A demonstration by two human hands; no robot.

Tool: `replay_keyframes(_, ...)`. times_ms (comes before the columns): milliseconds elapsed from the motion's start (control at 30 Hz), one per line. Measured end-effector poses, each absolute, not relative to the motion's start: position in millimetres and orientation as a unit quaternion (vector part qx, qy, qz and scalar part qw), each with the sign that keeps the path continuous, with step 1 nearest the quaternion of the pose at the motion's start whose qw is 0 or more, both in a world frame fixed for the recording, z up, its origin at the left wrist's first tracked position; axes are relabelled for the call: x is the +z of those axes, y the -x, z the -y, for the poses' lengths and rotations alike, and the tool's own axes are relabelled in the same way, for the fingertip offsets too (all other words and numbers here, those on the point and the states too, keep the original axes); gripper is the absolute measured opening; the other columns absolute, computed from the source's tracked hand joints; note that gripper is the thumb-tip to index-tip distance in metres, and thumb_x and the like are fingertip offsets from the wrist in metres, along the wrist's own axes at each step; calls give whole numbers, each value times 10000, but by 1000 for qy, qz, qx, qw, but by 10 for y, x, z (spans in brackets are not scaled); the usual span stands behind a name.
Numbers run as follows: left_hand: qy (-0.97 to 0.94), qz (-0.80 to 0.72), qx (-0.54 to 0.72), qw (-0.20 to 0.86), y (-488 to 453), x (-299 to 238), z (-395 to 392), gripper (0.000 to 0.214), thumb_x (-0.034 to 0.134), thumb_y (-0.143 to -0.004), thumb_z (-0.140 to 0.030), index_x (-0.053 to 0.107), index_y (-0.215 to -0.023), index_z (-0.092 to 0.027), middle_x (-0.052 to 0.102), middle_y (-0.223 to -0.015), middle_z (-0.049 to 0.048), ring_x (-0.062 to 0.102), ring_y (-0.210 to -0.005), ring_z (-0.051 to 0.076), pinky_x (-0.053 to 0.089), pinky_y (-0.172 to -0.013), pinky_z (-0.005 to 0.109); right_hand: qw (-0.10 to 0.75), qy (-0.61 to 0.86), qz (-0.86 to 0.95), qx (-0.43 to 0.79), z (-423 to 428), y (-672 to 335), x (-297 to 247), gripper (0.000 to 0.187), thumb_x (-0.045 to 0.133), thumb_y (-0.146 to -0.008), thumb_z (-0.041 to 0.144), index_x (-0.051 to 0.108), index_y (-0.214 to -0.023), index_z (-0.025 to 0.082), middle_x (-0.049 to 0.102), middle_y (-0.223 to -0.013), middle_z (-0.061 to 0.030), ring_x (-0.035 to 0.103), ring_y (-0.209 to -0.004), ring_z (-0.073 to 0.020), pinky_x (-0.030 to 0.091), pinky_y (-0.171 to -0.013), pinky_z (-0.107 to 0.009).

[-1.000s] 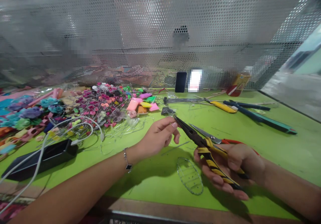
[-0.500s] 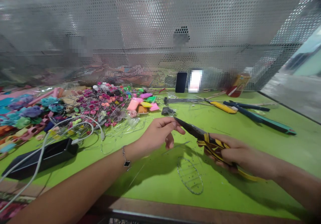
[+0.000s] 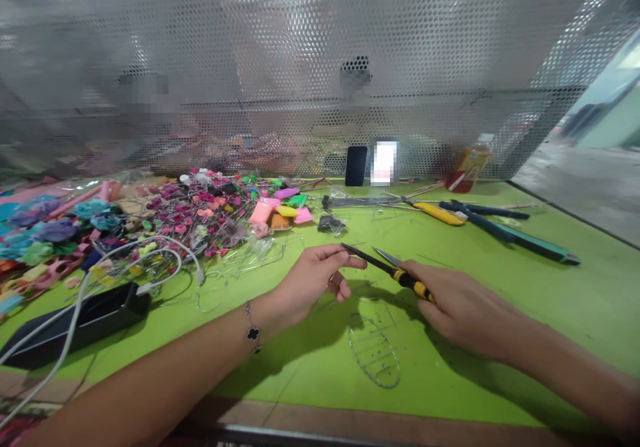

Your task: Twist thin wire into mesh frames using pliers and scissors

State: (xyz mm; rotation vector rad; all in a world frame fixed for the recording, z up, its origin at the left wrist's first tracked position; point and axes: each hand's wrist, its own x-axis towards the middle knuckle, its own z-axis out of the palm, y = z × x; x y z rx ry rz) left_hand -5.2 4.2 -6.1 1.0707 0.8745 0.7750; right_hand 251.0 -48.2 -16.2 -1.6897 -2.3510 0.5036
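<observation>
Our right grip (image 3: pixel 463 310) closes on yellow-and-black-handled needle-nose pliers (image 3: pixel 413 285), nose held out to our pinched left grip (image 3: pixel 307 283), its hold unclear, for close work above a wire oval frame (image 3: pixel 374 352) near the green surface's (image 3: pixel 300 380) front edge.

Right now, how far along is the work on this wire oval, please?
Looks done: the oval wire frame on the green table has its cross wires, and many small wire-stemmed flowers lie in a heap. In hand: the right hand grips yellow-and-black long-nose pliers, their tip at the left hand. Left: the frame looks bare, with no flowers on it yet.
</observation>
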Motion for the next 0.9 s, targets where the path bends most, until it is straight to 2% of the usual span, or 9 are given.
replay_keyframes(100, -490, -362, 373, 700, 71, -81, -51, 117, 612, -986, -228, 667, -1044, -143, 781, -1052, 90, 645, -465, 77, 522, -462, 224, 118, 559, 805, 159, 388, -2557, -131, 366, 507, -865, 191, 652, -1200, 203, 755, -1021, -123, 672, -891, -305, 457, -777, -399)
replay_keyframes(233, -503, -331, 382, 701, 80, -87, -28, 250, 666, -968, -295, 606, -1175, -171, 739, -909, 19, 655, -468, 99, 512, -453, 228, 159, 533, 827, 81, 222, -2722, -82, 392, 537, -785, 115, 687, -1135, 208, 740, -1073, -120, 637, -1027, -324, 439, -908, -448)
replay_keyframes(533, -527, -310, 310, 728, 49, -83, 41, 316, 710, -952, -403, 580, -1114, -164, 750, -896, 50, 656, -451, 112, 474, -455, 229, 157, 484, 858, 71, 49, -3078, -109, 455, 548, -760, 29, 698, -1127, 251, 746, -1149, -81, 656, -1079, -297, 495, -932, -449)
replay_keyframes(700, -503, -302, 310, 748, 71, -35, 40, 267, 734, -927, -362, 596, -1042, -165, 770, -885, 61, 660, -475, 124, 491, -485, 247, 114, 523, 844, 10, -124, -3476, -263, 442, 560, -795, 30, 749, -1133, 244, 770, -1132, -118, 693, -1033, -344, 528, -881, -499)
replay_keyframes(800, -454, -296, 330, 774, 67, -21, 16, 168, 739, -920, -277, 631, -951, -151, 769, -893, 76, 702, -616, 134, 543, -589, 256, 98, 527, 844, -2, -228, -3795, -340, 437, 513, -807, 44, 780, -1090, 244, 795, -1041, -138, 720, -932, -360, 556, -785, -511)
replay_keyframes(867, -404, -285, 372, 786, 66, -2, -10, 99, 749, -906, -191, 668, -904, -135, 743, -879, 53, 695, -704, 108, 541, -655, 223, 100, 508, 856, -8, -234, -3868, -310, 395, 572, -817, 109, 789, -1119, 243, 801, -1064, -161, 726, -932, -379, 568, -767, -524)
replay_keyframes(900, -380, -273, 393, 792, 69, 13, -24, 80, 760, -895, -155, 684, -895, -131, 723, -866, 34, 675, -708, 89, 527, -658, 203, 110, 500, 859, -5, -208, -3829, -261, 382, 622, -826, 161, 787, -1161, 244, 795, -1125, -173, 721, -995, -401, 572, -802, -542)
